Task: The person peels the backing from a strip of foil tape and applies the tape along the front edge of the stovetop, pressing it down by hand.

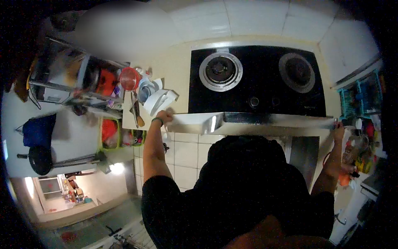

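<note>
A long, narrow strip (244,118), pale at its left part and dark and glossy along the middle, stretches along the front edge of the counter, below the stove. My left hand (165,117) is closed at its left end. Far to the right, my right hand (338,126) is closed at the other end, its fingers small and partly blurred. Just behind my left hand lies a curled white band (159,101) with loose folds. The two-burner black glass gas stove (257,79) sits right behind the strip.
Left on the counter are a red strainer (129,79) and a brush-like tool (140,120). A rack (58,92) with containers stands farther left. Teal baskets (365,95) and bottles crowd the right side. Tiled floor (185,153) shows below the counter.
</note>
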`<state>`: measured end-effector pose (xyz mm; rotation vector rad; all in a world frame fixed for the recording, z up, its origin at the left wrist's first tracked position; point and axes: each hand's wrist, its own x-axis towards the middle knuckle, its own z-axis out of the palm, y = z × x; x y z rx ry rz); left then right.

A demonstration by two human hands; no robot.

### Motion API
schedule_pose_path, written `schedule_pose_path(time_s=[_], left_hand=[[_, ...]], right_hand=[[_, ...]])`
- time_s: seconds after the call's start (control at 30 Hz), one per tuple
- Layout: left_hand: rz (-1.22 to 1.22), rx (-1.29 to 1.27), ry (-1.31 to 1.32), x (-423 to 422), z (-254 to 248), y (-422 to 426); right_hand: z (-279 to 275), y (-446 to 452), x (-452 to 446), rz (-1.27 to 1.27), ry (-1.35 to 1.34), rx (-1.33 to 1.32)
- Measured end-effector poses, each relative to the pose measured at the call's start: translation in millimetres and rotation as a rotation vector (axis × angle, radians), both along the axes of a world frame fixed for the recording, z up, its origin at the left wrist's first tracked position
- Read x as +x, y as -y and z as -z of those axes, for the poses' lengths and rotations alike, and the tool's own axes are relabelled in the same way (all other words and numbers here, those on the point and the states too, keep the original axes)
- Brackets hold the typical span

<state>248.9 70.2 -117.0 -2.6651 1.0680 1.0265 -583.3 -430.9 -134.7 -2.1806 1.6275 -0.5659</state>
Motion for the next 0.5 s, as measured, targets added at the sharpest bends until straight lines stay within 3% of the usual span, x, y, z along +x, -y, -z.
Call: schedule_pose_path(time_s=[0.17, 0.27, 0.33, 0.43, 0.5], left_hand=[[0.071, 0.055, 0.097, 34.4, 22.3, -21.6], [-0.023, 0.023, 0.138, 41.1, 19.5, -36.7], [-0.025, 0.010, 0.345, 42.8, 2.7, -47.2], [-0.132, 0.200, 0.325, 36.8, -43.0, -47.9], [-0.097, 0.195, 0.376, 50.4, -37.3, -63.4]], right_hand=[[-11.0, -9.2, -2.1, 0.066, -0.108, -0.072], [14.8, 12.8, -22.5, 0.225, -0.334, -0.088], [44.5, 29.6, -50.8, 0.233, -0.425, -0.047], [69.2, 40.4, -64.4, -0.086, -0.352, -0.286], [42.3, 21.0, -19.0, -0.023, 0.022, 0.104]])
